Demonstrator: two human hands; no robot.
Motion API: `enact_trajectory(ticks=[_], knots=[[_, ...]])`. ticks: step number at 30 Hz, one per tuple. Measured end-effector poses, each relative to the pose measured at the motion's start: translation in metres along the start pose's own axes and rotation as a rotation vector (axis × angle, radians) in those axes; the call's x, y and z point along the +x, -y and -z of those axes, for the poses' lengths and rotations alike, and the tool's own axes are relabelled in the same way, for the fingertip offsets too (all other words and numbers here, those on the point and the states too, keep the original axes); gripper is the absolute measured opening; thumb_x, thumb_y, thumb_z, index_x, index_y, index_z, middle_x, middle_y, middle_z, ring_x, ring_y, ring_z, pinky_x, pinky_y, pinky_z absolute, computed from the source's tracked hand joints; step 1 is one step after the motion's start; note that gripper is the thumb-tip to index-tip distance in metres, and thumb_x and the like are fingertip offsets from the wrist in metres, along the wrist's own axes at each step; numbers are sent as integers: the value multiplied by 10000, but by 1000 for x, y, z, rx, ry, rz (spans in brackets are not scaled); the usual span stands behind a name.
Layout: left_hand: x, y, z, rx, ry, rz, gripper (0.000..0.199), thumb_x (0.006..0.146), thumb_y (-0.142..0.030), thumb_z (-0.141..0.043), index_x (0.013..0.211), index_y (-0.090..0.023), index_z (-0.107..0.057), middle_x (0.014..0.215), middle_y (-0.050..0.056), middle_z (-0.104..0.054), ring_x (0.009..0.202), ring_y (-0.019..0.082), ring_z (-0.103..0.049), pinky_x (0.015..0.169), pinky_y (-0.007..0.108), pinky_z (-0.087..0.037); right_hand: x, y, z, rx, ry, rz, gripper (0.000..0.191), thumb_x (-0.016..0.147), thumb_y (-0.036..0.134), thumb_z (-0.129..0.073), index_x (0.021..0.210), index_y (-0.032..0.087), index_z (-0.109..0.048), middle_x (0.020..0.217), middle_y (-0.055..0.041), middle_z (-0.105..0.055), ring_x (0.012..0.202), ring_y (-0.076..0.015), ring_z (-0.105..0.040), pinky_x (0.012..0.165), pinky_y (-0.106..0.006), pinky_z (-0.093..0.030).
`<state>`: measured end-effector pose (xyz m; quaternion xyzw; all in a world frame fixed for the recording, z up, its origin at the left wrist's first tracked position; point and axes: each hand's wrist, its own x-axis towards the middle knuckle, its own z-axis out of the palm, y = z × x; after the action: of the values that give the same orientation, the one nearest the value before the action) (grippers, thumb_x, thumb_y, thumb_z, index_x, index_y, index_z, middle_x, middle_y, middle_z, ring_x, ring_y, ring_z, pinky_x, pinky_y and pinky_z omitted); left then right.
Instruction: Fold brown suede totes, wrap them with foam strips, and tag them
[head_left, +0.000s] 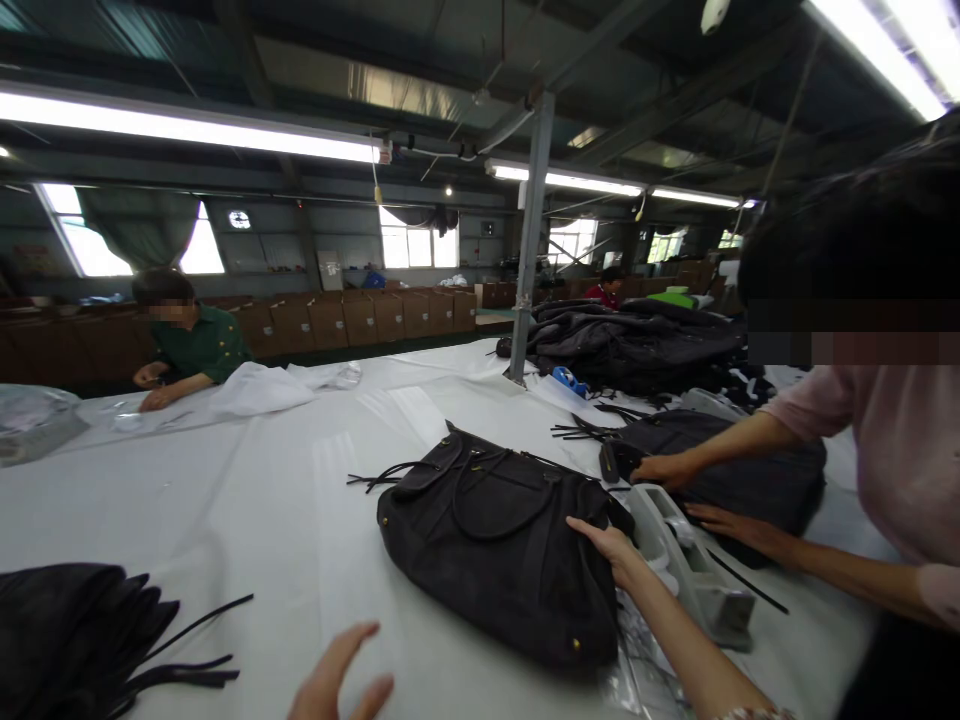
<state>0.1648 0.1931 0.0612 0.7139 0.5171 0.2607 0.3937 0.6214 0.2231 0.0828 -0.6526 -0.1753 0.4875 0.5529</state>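
A black handbag [499, 565] with two curved handles and small brass-coloured studs lies on the white table in front of me. My right hand [611, 550] grips its right side, one digit stretched over the fabric; the rest of the fingers are partly hidden. Low in the view, my left hand [341, 680] is held up, empty, with thumb and finger apart, to the left of the bag's near edge. Thin black straps [390, 472] stick out from the bag's far left side.
A grey tape dispenser [690, 565] stands right of the bag. Beyond it, a co-worker's hands [667, 470] rest on another dark bag [739, 465]. Folded black pieces [67, 635] lie at the near left. A metal post [531, 240] rises by a dark heap [630, 340].
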Motion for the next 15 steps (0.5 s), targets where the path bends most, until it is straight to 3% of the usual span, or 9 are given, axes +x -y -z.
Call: enact_trajectory(ticks=[2,3,5,8,12,15], knots=[[63,-21,23,-82,-212,53,542,768,-567,-576,1202,-243,-565,1264,86,-586,1209,289,-505,1052,388,-381,6,-2,1,-8,27,-26,337,554,318,-778,785,108,-650,689,-118,-702,732,-293,-683,691,-378,-542],[98,-32,33,-102,-243,88,538,751,-555,-594,1159,-205,-590,1225,104,-612,1203,300,-508,1051,397,-371,10,-2,2,-11,33,-33,326,543,310,-775,773,116,-648,675,-112,-700,716,-291,-684,692,-380,-544],[165,-51,42,-156,-195,172,500,692,-514,-658,1059,-175,-633,1112,106,-675,1181,321,-525,1027,412,-381,17,-3,2,-14,33,-39,315,525,298,-764,765,134,-644,647,-95,-695,691,-284,-686,693,-387,-549],[237,-62,34,-196,-84,222,414,604,-455,-745,890,-166,-671,922,98,-725,1067,328,-597,934,396,-450,25,-2,2,4,16,-33,323,505,293,-744,774,147,-638,656,-86,-699,679,-276,-688,696,-388,-552],[275,-57,4,-243,123,271,373,494,-353,-845,764,-167,-668,782,70,-723,886,305,-661,834,381,-505,26,0,0,-31,-43,84,342,504,267,-690,815,137,-631,668,-70,-702,661,-271,-680,685,-396,-550],[283,-51,-9,-273,194,260,338,702,-396,-744,901,-139,-648,901,64,-697,869,234,-652,816,395,-521,29,6,-6,-60,-124,176,419,495,227,-666,904,140,-634,713,-49,-712,724,-273,-680,712,-386,-546]])
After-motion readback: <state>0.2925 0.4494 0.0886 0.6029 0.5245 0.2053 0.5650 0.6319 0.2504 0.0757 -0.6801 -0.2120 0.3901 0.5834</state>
